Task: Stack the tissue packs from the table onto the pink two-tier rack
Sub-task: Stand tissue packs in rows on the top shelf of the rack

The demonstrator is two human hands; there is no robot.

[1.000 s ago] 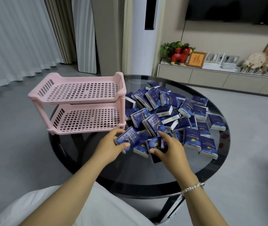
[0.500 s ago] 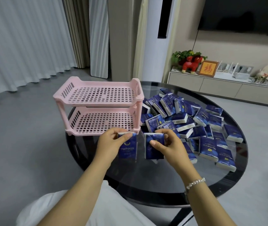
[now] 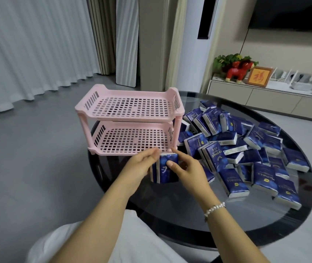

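You've pressed the two tissue packs together | left hand and right hand pinch them upright | pink rack bare, first load ready

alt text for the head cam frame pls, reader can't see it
Two hands, left hand and right hand, hold a couple of blue tissue packs pressed together upright, just in front of an empty pink two-tier rack. To the right, a pile of loose packs covers a round dark glass table.
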